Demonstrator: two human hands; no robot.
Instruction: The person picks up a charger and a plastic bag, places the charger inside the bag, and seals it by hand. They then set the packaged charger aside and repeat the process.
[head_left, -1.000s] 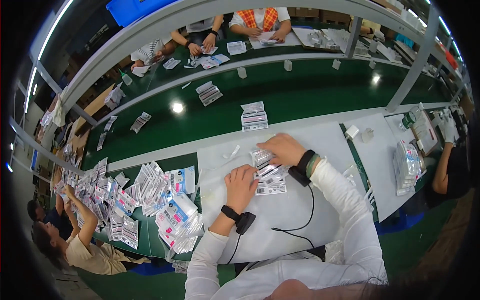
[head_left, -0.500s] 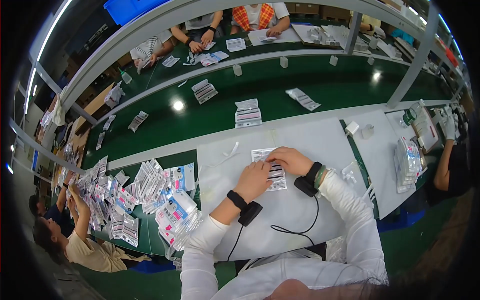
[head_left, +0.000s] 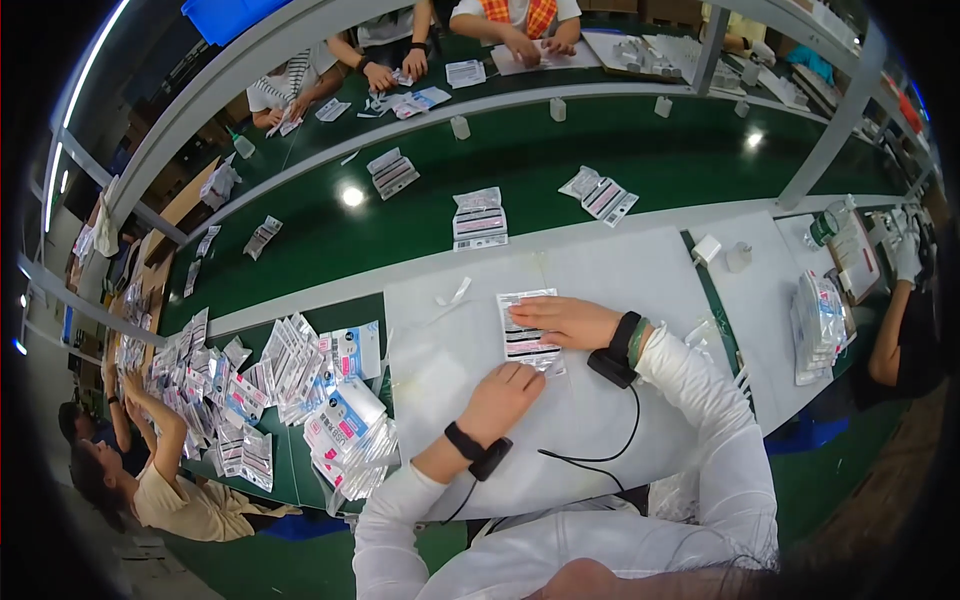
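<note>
A flat silvery packet (head_left: pixel 527 345) with dark and pink printed bands lies on the white work surface in front of me. Across its upper part rests my right hand (head_left: pixel 572 322), open, its fingers stretched out to the left and lying flat on the film. My left hand (head_left: pixel 500 400) is at the packet's lower edge, fingers bent and close together, closed on that edge; its thumb is hidden. A narrow white strip (head_left: pixel 455 292) lies to the packet's left. Each of my wrists carries a black band with a small black box and a cable.
Heaped packets (head_left: pixel 350 430) cover the green table on my left. More packets (head_left: pixel 480 218) lie on the green belt ahead, with small white blocks (head_left: pixel 460 127) along its far side. A packet stack (head_left: pixel 818 325) and a white adapter (head_left: pixel 706 249) stand at right. Co-workers sit around.
My right hand has spread flat across the packet and shifted left. My left hand has drawn back toward me, to the packet's lower edge. The view has shifted slightly.
</note>
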